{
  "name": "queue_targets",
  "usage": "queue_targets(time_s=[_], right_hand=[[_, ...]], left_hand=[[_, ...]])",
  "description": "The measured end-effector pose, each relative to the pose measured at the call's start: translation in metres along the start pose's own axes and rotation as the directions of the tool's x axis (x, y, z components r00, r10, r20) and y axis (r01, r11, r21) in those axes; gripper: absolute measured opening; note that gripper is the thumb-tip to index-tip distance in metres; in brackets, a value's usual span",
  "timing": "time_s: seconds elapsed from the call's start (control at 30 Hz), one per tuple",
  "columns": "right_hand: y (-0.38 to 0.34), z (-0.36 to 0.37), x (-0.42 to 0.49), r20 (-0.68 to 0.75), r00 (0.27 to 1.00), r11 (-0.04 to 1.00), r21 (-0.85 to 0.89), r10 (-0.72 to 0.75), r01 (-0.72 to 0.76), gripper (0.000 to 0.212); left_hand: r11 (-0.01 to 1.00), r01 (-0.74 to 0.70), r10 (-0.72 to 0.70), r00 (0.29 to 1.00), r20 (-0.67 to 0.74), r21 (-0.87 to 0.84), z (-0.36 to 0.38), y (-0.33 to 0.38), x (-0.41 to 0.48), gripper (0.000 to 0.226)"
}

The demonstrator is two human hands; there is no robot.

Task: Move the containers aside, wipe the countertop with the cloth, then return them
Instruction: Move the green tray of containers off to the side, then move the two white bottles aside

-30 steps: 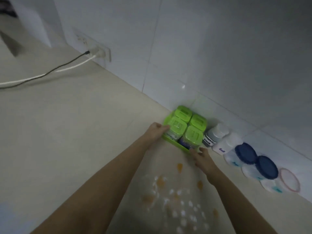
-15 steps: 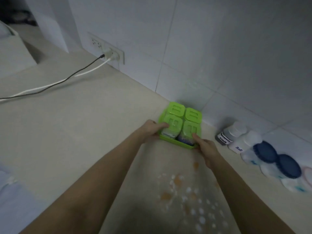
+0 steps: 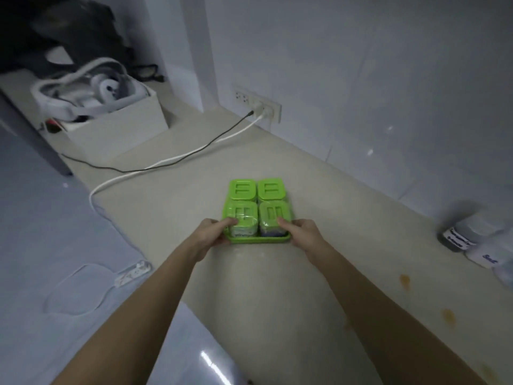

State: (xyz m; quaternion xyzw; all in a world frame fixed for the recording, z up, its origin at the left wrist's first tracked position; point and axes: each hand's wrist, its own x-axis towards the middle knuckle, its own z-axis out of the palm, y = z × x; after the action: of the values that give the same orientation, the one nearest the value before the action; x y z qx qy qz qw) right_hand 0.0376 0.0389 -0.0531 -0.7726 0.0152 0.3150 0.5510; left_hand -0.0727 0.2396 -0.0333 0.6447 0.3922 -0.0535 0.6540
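Observation:
A green tray [image 3: 259,240] carries several small clear jars with green lids [image 3: 256,202] and sits on the pale countertop [image 3: 177,201]. My left hand [image 3: 213,233] grips the tray's near left corner. My right hand [image 3: 301,234] grips the near right corner. White bottles with labels [image 3: 472,240] stand blurred at the right by the wall. Orange stains [image 3: 405,280] mark the counter at the lower right. No cloth is in view.
A white and a black cable [image 3: 166,162] run across the counter from a wall socket [image 3: 258,104]. A white box [image 3: 111,120] with gear stands at the far left. A power strip [image 3: 133,272] lies on the floor below the counter's edge.
Both hands have carried the green tray leftward along the counter, away from the white bottles and the stained patch. The view has swung left, so the box and floor now show.

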Motion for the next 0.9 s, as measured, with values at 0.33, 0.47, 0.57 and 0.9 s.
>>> queue_targets(time_s=[0.33,0.47,0.57,0.9], right_hand=[[0.010,0.012,-0.016,0.031,0.964,0.915,-0.309,-0.265,0.261,0.041],[0.022,-0.052,-0.035,-0.008,0.928,0.799,-0.512,-0.372,0.316,0.038],[0.044,-0.136,-0.054,-0.105,0.910,0.729,-0.638,-0.402,0.248,0.029],[0.078,-0.388,-0.119,-0.402,0.785,0.531,-0.840,-0.472,-0.111,0.031]], left_hand=[[0.471,-0.155,0.613,0.766,-0.196,0.868,-0.033,-0.001,-0.013,0.051],[0.081,-0.421,0.809,0.557,0.187,0.903,0.017,0.035,-0.007,0.035],[-0.050,-0.602,0.772,0.483,0.412,0.797,0.104,0.060,-0.003,0.026],[-0.131,-0.862,0.521,0.360,0.774,0.489,0.389,0.110,-0.032,0.049]])
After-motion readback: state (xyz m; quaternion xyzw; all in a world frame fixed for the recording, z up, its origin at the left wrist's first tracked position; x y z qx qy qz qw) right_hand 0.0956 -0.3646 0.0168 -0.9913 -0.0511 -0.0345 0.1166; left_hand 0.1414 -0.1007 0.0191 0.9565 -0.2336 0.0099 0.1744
